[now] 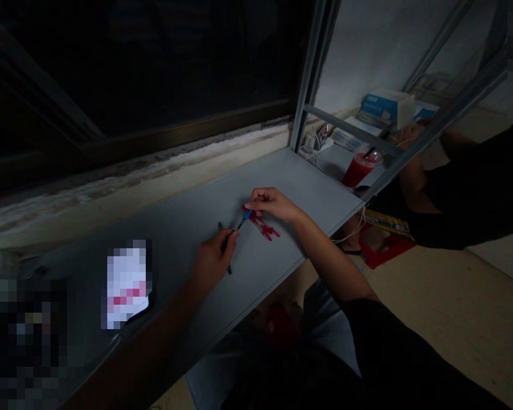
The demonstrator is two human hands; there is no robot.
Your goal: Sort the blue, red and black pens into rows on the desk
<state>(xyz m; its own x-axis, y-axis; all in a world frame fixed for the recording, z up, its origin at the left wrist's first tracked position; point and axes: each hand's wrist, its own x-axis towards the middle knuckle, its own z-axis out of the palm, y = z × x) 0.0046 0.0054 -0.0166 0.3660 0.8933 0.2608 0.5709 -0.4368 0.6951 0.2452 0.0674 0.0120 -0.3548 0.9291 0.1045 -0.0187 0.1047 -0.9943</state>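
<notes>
Board [175, 222], grey and flat, spans the frame under a dark window. On it the left hand [214, 259] curls closed around a thin dark stick [229, 267]. The right hand [271, 204] pinches a slim blue pen [247, 215], slanted toward the left fingertips. Small red pieces [265, 229] lie just beneath.

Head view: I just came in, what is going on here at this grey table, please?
A person works at a grey tabletop in dim light. The right hand and the left hand each pinch one end of a thin blue tool, just above small red pieces lying on the surface. A dark thin stick lies under the left hand. A phone rests to the left. Farther right, another person in black is beside a red drink cup.
</notes>
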